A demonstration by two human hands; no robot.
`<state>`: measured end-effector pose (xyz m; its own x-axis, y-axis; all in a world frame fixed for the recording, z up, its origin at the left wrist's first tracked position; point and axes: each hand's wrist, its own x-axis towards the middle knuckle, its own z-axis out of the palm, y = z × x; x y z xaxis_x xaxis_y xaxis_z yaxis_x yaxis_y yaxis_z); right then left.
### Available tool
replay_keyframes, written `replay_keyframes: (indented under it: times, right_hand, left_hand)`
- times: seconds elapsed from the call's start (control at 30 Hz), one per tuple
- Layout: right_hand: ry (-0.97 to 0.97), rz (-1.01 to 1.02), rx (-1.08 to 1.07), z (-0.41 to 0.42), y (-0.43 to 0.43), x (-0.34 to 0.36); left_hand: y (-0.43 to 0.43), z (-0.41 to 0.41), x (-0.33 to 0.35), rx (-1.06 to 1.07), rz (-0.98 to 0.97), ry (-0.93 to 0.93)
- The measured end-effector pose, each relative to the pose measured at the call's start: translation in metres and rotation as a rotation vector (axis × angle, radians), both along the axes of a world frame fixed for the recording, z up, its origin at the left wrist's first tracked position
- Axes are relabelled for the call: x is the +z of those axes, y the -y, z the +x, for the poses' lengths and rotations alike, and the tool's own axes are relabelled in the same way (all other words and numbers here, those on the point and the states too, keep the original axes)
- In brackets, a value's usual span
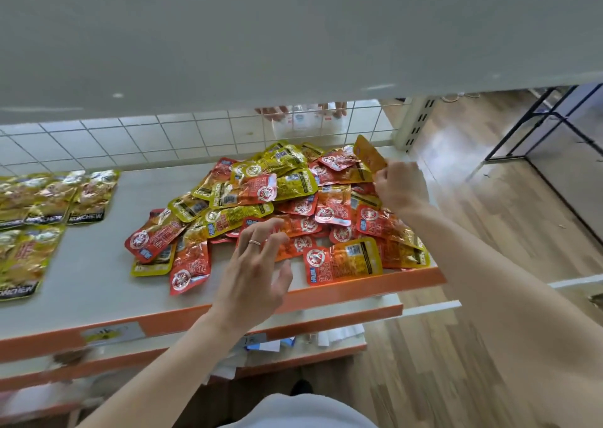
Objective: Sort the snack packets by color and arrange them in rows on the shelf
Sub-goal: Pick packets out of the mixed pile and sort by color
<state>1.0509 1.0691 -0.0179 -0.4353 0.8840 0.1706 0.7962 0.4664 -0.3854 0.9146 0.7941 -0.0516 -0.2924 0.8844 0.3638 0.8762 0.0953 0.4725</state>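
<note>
A heap of red, orange and yellow snack packets (287, 209) lies on the right half of the white shelf (94, 264). Yellow packets (49, 199) lie flat in rows at the shelf's left end. My left hand (254, 267) hovers over the heap's near edge with fingers spread, touching or just above an orange packet (287, 248). My right hand (399, 184) is at the heap's far right, pinching an orange packet (368, 155) that stands tilted up above the pile.
An upper shelf (293, 36) overhangs the top of the view. A white wire grid (163, 140) backs the shelf. The shelf's front edge is orange (359, 290); a lower shelf (293, 336) holds paper items. Wooden floor (489, 232) and a black metal frame (538, 124) lie to the right.
</note>
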Motion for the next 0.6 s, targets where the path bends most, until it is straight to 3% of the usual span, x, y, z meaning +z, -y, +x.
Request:
replay_keyframes:
  times: [0.07, 0.13, 0.23, 0.33, 0.43, 0.53, 0.6]
  right_hand:
    - [-0.286, -0.060, -0.060, 0.009, 0.010, 0.009]
    - [-0.559, -0.249, -0.092, 0.016, 0.035, 0.019]
    - [-0.751, -0.621, 0.025, 0.017, 0.090, 0.024]
    - [-0.714, -0.776, 0.151, 0.015, 0.131, 0.021]
    - [-0.667, -0.796, 0.214, 0.023, 0.142, 0.014]
    - [-0.561, -0.558, 0.146, 0.045, 0.121, 0.013]
    - [-0.234, -0.274, 0.123, 0.065, 0.097, 0.011]
  left_hand:
    - [-0.007, 0.002, 0.010, 0.037, 0.013, 0.226]
    - [-0.016, 0.002, 0.023, 0.131, -0.024, 0.532]
    - [-0.032, 0.001, 0.040, 0.196, -0.059, 0.802]
    - [-0.044, 0.008, 0.049, 0.177, 0.005, 1.034]
    - [-0.050, 0.011, 0.046, 0.242, 0.111, 1.210]
    - [-0.048, 0.010, 0.043, 0.305, 0.123, 1.243]
    - [-0.045, 0.010, 0.043, 0.323, 0.122, 1.267]
